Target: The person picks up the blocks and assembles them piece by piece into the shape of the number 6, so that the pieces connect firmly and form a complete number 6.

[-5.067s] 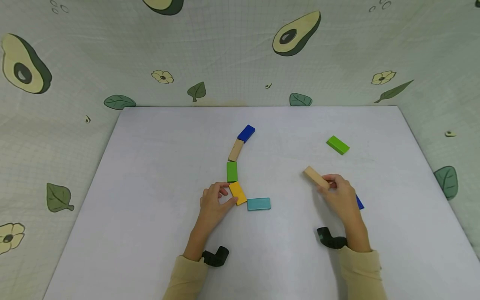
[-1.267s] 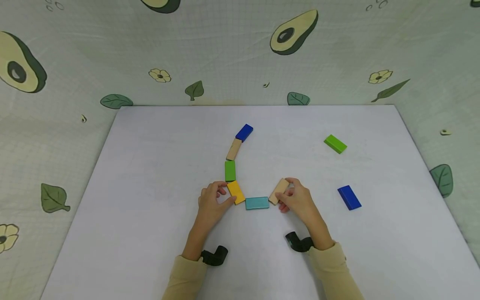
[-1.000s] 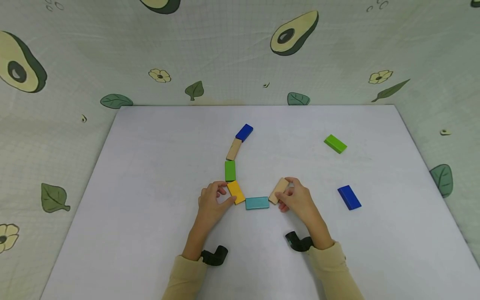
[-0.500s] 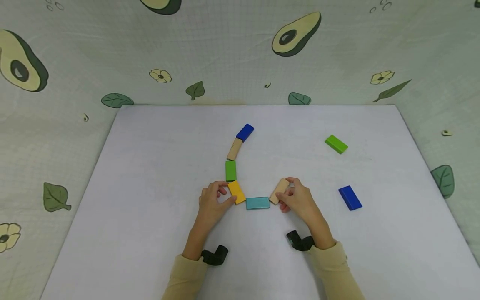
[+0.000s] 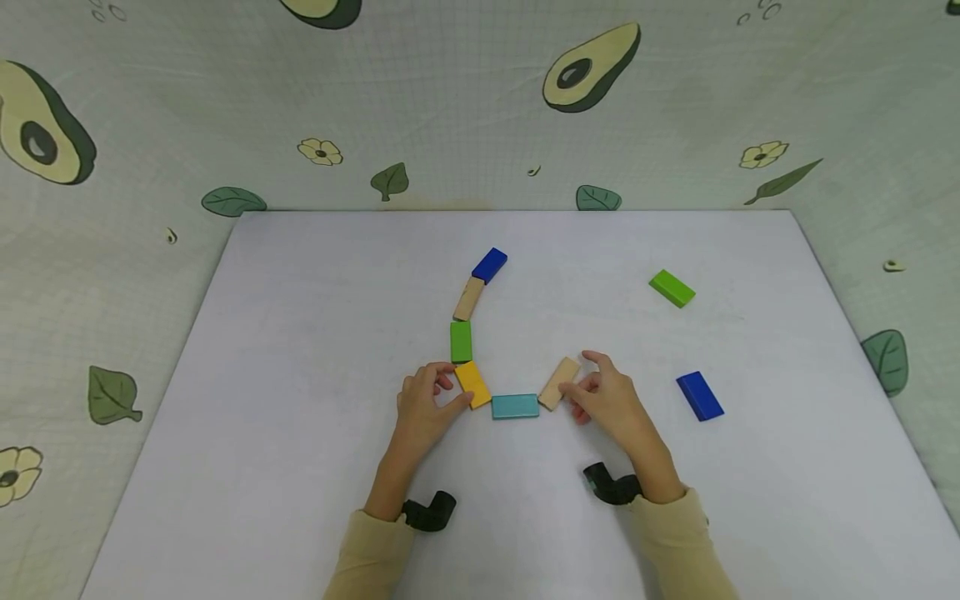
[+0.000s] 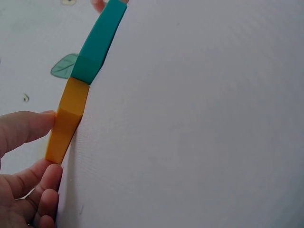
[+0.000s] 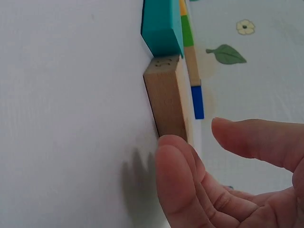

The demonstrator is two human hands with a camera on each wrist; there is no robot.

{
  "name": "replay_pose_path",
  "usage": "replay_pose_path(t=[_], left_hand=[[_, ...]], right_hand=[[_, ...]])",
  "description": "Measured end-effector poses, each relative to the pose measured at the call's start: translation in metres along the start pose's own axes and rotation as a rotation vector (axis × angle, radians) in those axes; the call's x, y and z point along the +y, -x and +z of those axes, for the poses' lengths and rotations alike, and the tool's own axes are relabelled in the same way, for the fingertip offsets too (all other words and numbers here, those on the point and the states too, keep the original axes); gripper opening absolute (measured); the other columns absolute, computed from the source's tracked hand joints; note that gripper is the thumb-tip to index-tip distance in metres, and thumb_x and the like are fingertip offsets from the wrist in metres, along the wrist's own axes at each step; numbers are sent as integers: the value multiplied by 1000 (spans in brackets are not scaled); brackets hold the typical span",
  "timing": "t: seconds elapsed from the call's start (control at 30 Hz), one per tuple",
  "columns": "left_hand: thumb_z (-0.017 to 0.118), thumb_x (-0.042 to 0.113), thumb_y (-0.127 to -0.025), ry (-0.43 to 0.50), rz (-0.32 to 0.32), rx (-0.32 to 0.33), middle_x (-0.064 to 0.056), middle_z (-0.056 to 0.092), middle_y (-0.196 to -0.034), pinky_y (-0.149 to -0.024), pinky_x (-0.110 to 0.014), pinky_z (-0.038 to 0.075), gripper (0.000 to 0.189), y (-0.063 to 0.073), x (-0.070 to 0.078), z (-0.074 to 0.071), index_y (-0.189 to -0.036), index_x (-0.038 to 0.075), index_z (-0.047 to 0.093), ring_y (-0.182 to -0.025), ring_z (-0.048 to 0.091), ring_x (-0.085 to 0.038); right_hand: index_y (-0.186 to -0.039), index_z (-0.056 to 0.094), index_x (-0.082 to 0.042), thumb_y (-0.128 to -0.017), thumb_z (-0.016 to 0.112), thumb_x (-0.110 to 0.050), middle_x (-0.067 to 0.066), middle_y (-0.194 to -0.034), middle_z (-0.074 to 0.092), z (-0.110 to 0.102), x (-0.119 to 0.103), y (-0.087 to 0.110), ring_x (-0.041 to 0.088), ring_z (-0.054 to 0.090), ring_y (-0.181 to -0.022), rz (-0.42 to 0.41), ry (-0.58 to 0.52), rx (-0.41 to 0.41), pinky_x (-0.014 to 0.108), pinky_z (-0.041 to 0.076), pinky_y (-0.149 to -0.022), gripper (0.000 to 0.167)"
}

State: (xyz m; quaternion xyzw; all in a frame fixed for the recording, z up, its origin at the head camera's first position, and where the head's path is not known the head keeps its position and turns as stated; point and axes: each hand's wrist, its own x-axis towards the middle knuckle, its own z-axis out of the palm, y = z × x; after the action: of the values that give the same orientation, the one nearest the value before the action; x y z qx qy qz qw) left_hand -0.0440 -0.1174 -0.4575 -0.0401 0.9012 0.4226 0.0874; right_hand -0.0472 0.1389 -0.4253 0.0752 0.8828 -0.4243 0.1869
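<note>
Pale cloth (image 5: pixel 450 92) with avocados all over it shows past the white table (image 5: pixel 322 333), so our blocks really pop. Put a clock in the hollow of the curve, 12 toward the far edge: far blue block (image 5: pixel 490 265) at 11, far wooden block (image 5: pixel 468 299) at 10, green block (image 5: pixel 461 342) at 9, yellow block (image 5: pixel 474 386) at 8, teal block (image 5: pixel 515 407) between 6 and 7, near wooden block (image 5: pixel 558 383) at 5. That last one's corner looks to be touching the teal's end.

Our left hand (image 5: pixel 420 410) pinches the yellow between thumb and finger. Our right hand (image 5: pixel 611 404) is spread by the near wooden block, index finger off it; we can't tell if the thumb is touching.

Tips, as we'd judge it: keep that left pinch light but steady so the curve doesn't creep, back the right thumb straight out toward 4 without dragging the wood, and check the corner against the teal before moving on. Nudging along the block's length seems safer than twisting it.

Containers? We don't spot any; loose green block (image 5: pixel 672 288) between 2 and 3 and loose blue block (image 5: pixel 700 396) between 3 and 4 just lie flat on the table.
</note>
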Motion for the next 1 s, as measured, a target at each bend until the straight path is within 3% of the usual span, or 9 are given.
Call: replay_pose_path(t=[0.17,0.37,0.43,0.6,0.7,0.77,0.9,1.0], left_hand=[[71,29,-81,2,2,-2,-4,54,-93,-76,-34,28,44,1,1,-1,-117,10,53,-91,43,-20],[71,28,-81,1,4,2,-4,54,-93,-77,-35,28,44,2,0,0,-117,10,54,-91,43,-20],[71,28,-80,0,5,4,-3,54,-92,-77,-35,28,44,1,0,0,-117,10,54,-91,43,-20],[72,29,-80,2,8,5,-4,54,-93,-77,-34,28,45,1,0,0,-117,10,54,-90,43,-20],[71,29,-80,5,8,6,-4,54,-93,-77,-34,28,45,1,0,0,-117,10,54,-90,43,-20],[71,28,-80,9,7,6,-4,54,-93,-77,-34,28,44,2,1,0,-117,10,54,-90,43,-20],[72,28,-80,9,8,7,-4,54,-93,-77,-35,28,45,2,1,-1,-117,10,54,-90,43,-20],[72,28,-80,6,10,10,-4,54,-92,-77,-34,29,45,2,1,0,-117,9,54,-90,43,-20]], right_hand=[[-136,38,-3,-91,59,-28,9,-88,62,-15,7,6,16,58,-74,-66,51,89,24,46,-69,55],[-124,54,-4,-91,60,-27,10,-96,63,-37,20,17,14,56,-87,-168,96,267,9,41,-71,41],[-122,56,-3,-90,61,-26,11,-98,63,-45,23,22,4,54,-86,-180,92,317,4,39,-72,39],[-122,56,-3,-89,61,-26,14,-105,62,-65,36,29,7,53,-90,-153,123,391,3,37,-75,41],[-125,54,-4,-89,61,-30,16,-112,59,-75,47,32,20,52,-98,-110,148,403,10,38,-77,44],[-128,52,-5,-89,60,-33,18,-118,55,-80,61,30,26,50,-103,-66,144,397,21,42,-84,49],[-135,47,-13,-88,56,-47,14,-127,48,-86,111,14,31,46,-112,28,182,402,45,43,-87,59],[-138,44,-18,-85,55,-54,14,-130,44,-89,138,6,32,44,-114,86,216,391,48,43,-87,65]])
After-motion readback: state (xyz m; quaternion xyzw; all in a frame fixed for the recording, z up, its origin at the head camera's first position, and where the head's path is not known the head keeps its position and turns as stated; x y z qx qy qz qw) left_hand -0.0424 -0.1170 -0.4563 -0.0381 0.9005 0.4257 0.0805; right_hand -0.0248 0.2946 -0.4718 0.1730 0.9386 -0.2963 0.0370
